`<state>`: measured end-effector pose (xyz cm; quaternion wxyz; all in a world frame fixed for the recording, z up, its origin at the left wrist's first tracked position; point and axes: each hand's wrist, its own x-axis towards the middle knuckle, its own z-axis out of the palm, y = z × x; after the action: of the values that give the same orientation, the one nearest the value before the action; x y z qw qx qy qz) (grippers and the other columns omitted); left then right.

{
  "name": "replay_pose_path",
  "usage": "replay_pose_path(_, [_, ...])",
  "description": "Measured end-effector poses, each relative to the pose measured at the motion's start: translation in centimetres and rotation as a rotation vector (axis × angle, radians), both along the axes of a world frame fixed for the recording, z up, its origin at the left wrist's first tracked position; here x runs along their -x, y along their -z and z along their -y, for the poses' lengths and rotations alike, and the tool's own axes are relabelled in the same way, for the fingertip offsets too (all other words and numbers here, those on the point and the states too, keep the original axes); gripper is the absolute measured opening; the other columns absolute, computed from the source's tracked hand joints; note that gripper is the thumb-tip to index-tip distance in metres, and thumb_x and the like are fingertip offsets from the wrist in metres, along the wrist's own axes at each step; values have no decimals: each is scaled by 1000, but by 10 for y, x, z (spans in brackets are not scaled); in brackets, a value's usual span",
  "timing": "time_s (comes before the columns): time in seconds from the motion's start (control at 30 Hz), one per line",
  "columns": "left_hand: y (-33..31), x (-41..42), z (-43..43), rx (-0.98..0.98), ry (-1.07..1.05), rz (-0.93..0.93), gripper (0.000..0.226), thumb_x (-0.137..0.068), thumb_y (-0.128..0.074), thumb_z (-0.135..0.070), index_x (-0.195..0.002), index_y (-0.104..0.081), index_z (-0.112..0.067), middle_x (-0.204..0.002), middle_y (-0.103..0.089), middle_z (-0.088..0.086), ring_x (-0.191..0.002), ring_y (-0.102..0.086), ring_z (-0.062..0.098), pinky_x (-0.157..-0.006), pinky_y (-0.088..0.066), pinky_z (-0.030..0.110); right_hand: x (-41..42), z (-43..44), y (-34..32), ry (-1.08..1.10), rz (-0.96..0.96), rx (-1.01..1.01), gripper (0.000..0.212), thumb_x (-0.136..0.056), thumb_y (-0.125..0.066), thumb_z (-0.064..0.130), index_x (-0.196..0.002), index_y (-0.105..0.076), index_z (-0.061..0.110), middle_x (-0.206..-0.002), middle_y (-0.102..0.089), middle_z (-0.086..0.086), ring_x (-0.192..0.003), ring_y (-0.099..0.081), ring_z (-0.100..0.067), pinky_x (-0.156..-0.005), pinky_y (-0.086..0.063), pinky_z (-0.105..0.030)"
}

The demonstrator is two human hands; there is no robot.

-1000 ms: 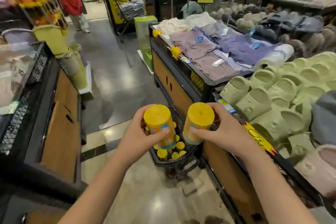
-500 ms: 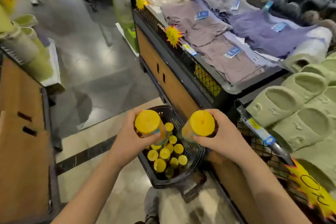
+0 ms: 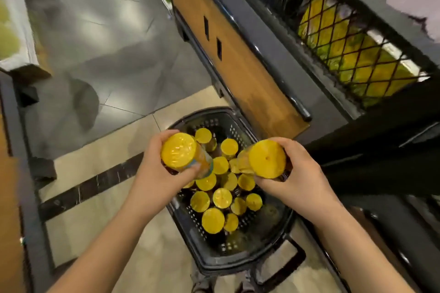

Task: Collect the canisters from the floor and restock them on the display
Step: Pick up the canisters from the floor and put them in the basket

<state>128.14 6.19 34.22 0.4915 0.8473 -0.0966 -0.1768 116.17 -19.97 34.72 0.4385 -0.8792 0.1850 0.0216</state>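
Observation:
My left hand (image 3: 154,173) grips a yellow-lidded canister (image 3: 179,154) above a black plastic basket (image 3: 250,261) that stands on the floor. My right hand (image 3: 300,178) grips a second yellow-lidded canister (image 3: 266,162), tilted to the left, over the basket's right side. Several more canisters (image 3: 219,197) with yellow lids stand upright inside the basket, below both hands.
A display stand with a wood-coloured panel (image 3: 238,54) and black trim runs along the right, topped by a black wire mesh (image 3: 345,38) with yellow goods behind it. Another stand's edge (image 3: 14,173) lines the left. Grey and beige floor tiles (image 3: 100,59) lie between.
My head has tipped down and closer, so the basket now fills the middle of the view. Both hands still hold their canisters, now lower over the basket.

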Motion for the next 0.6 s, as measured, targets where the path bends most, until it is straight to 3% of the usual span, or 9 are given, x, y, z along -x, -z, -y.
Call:
replay_pose_path(0.1, [52, -1, 13, -9, 23, 12, 74, -70, -91, -28, -127, -47, -43, -118, -53, -32, -110, -57, -5, -86, -49, 19, -7, 4, 68, 37, -69, 22, 74, -72, -87, 41, -135, -49, 37, -126, -49, 19, -108, -47, 4, -89, -41, -21])
replay_pose_path(0.17, [85, 3, 21, -16, 39, -8, 74, -68, -92, -30, -126, -48, -44, -120, -55, -27, -110, -58, -3, -87, -50, 21, -7, 5, 109, 48, -90, 47, 73, -71, -87, 37, -134, -51, 32, -122, -50, 13, -109, -49, -5, -86, -39, -23])
replay_pose_path(0.23, [112, 9, 29, -29, 69, -19, 74, -68, -92, -32, -125, -48, -45, -120, -58, -23, -109, -59, -3, -84, -49, 15, -7, 4, 141, 44, -120, 53, 71, -74, -86, 31, -134, -50, 32, -121, -47, 13, -106, -49, -8, -84, -38, -25])
replay_pose_path(0.3, [135, 16, 37, -69, 111, -24, 73, -68, -92, -36, -126, -48, -45, -119, -57, -25, -109, -56, -7, -83, -46, 9, -7, 3, 168, 32, -168, 47, 71, -76, -85, 30, -136, -48, 35, -125, -48, 13, -106, -51, -10, -85, -44, -32])
replay_pose_path(0.33, [147, 18, 41, -87, 141, -15, 73, -67, -92, -37, -126, -49, -43, -120, -57, -25, -111, -56, -6, -87, -47, 13, -7, 3, 181, 28, -180, 44, 70, -76, -84, 29, -136, -47, 36, -126, -49, 12, -108, -52, -11, -86, -46, -34])
replay_pose_path(0.4, [171, 22, 50, -118, 193, 4, 75, -66, -92, -34, -129, -51, -35, -123, -58, -18, -114, -56, 3, -93, -48, 25, -8, 4, 203, 24, -194, 38, 71, -76, -83, 24, -136, -47, 37, -125, -52, 10, -110, -54, -12, -87, -46, -33])
replay_pose_path(0.53, [211, 30, 67, -238, 281, 55, 80, -70, -91, -28, -138, -48, -24, -133, -49, -8, -123, -48, 11, -101, -42, 27, -7, 6, 228, 28, -230, 38, 74, -76, -81, 17, -140, -46, 32, -127, -54, 6, -109, -54, -11, -79, -40, -13])
replay_pose_path(0.6, [230, 31, 75, -266, 343, 121, 76, -73, -88, -23, -136, -47, -20, -133, -45, -5, -122, -47, 13, -99, -46, 32, -7, 6, 233, 47, -233, 43, 75, -76, -82, 15, -141, -46, 26, -128, -52, 3, -106, -50, -9, -75, -37, -13])
